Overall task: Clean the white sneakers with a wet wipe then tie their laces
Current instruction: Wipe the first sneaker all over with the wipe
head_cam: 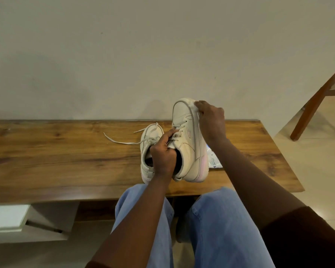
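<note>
- The raised sneaker (185,130) is off-white with a pinkish heel, toe tipped up above the table (66,151).
- Your left hand (163,154) grips its tongue, fingers curled.
- Your right hand (211,120) pinches a wipe (195,108) against the toe's edge.
- The second sneaker (153,130) lies alongside on the table, laces loose.

Print on the wipe packet (214,161) is too small for us to read; the held sneaker (186,132) and right forearm (240,161) cover most of it near the right end of the table (66,151). We see the wet wipe (194,107) only as a sliver under the right hand (211,117). Fingertips of the left hand (163,153) vanish inside the held sneaker. Chair (317,105) clipped by the right frame edge.
</note>
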